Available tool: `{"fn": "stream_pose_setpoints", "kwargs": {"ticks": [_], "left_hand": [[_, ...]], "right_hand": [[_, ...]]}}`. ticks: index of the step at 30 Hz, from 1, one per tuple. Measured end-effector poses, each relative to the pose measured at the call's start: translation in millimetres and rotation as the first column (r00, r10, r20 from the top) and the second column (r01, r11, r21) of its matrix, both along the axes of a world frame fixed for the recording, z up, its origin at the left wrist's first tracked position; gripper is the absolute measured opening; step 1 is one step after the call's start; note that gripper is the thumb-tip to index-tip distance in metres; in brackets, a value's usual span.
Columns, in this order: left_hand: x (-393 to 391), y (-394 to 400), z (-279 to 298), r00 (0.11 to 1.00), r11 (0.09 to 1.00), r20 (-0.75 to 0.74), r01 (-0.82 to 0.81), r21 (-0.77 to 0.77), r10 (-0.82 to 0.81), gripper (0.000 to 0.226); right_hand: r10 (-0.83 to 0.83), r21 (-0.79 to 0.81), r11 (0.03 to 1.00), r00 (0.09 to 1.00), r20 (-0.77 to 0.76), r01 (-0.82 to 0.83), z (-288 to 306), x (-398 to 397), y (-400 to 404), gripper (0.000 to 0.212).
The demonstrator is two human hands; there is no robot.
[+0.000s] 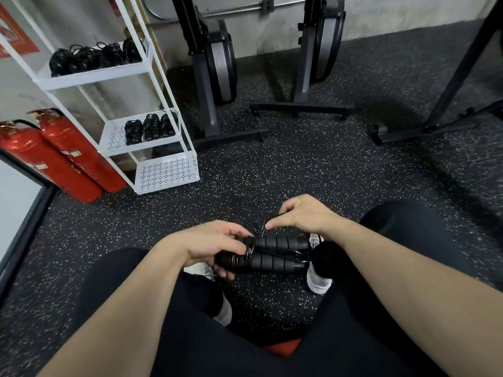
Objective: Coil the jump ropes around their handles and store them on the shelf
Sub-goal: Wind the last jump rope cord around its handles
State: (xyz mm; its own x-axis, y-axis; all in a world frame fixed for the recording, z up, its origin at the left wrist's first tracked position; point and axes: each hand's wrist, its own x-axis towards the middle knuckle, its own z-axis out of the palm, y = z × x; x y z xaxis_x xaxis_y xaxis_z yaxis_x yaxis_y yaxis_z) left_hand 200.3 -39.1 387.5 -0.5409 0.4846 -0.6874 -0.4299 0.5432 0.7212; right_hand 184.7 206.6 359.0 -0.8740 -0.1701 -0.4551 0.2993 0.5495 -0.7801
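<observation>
Your left hand [215,247] is wrapped around the left end of the two black foam handles [275,254], which lie side by side with their long axis running roughly from nine o'clock to three o'clock across your lap, the free ends pointing toward your right knee. A few turns of thin black rope [249,250] already sit around the handles just beside your left fingers. Your right hand [300,214] hovers above and slightly beyond the handles, at about one o'clock from your left hand, with thumb and forefinger pressed together on a loose strand of the rope; it is the nearer hand to the bare stretch of foam, so the next wrap looks likely to travel rightward along that axis. Below you is dark speckled rubber floor [313,170]. The white shelf [152,148] stands at about eleven o'clock, well apart from your hands, with coiled ropes [151,127] on its middle tier and more on the top tier [89,57]. Two red fire extinguishers [62,156] lean beside it, and upright rowing machines [217,69] stand at twelve o'clock.
</observation>
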Motion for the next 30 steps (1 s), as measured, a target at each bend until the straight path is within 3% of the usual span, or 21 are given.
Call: {"fn": "stream_pose_setpoints", "kwargs": {"ticks": [14, 18, 25, 30], "left_hand": [[0.3, 19.0, -11.3, 0.988, 0.970, -0.150, -0.011, -0.242, -0.027, 0.033], [0.4, 21.2, -13.6, 0.982, 0.977, -0.165, -0.119, -0.176, 0.090, 0.062], [1.7, 21.7, -15.2, 0.916, 0.917, -0.043, -0.397, 0.045, 0.398, 0.042], [-0.7, 22.7, -17.2, 0.810, 0.790, 0.059, -0.583, 0.190, 0.584, 0.041]], "right_hand": [[0.035, -0.046, 0.998, 0.988, -0.153, -0.043, 3.2, 7.9, -19.5, 0.036], [0.080, -0.004, 0.997, 0.987, -0.142, -0.081, 4.2, 10.8, -22.3, 0.031], [0.090, -0.091, 0.992, 0.994, 0.061, -0.084, 2.0, 13.6, -24.1, 0.039], [0.132, -0.199, 0.974, 0.986, 0.098, -0.111, 2.6, 16.7, -24.7, 0.041]]}}
